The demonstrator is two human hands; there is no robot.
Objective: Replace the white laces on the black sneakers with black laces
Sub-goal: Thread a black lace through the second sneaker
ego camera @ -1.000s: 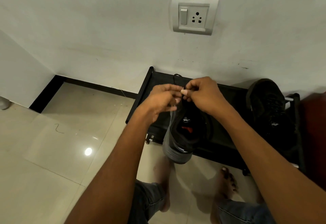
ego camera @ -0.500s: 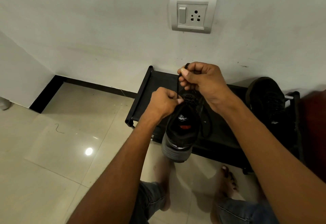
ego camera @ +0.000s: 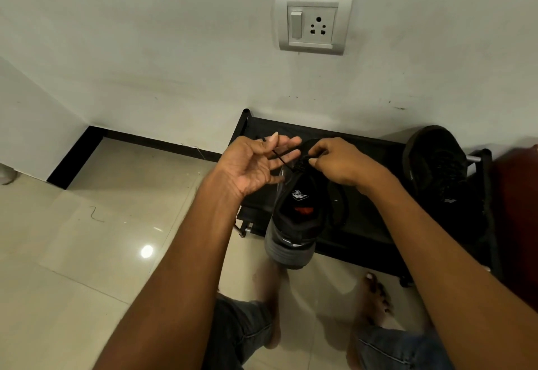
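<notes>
A black sneaker (ego camera: 297, 212) lies on the front edge of a low black rack (ego camera: 366, 232), with its heel hanging over toward me. A thin black lace (ego camera: 283, 161) runs taut from the shoe's upper eyelets to my left hand (ego camera: 253, 165). That hand is turned palm up with the fingers spread, and the lace is pinched near the thumb. My right hand (ego camera: 340, 163) pinches the lace at the top of the shoe's tongue. A second black sneaker (ego camera: 436, 165) leans at the rack's right end. No white lace is in view.
The rack stands against a white wall with a switch and socket plate (ego camera: 314, 23) above it. Glossy beige floor tiles (ego camera: 87, 253) spread to the left. My bare feet (ego camera: 372, 297) stand just in front of the rack. A dark red object (ego camera: 518, 209) borders the right edge.
My right hand came down from a raised pull to the shoe's top eyelets. My left hand left the tongue, turned palm up and spread its fingers, with the lace running to it.
</notes>
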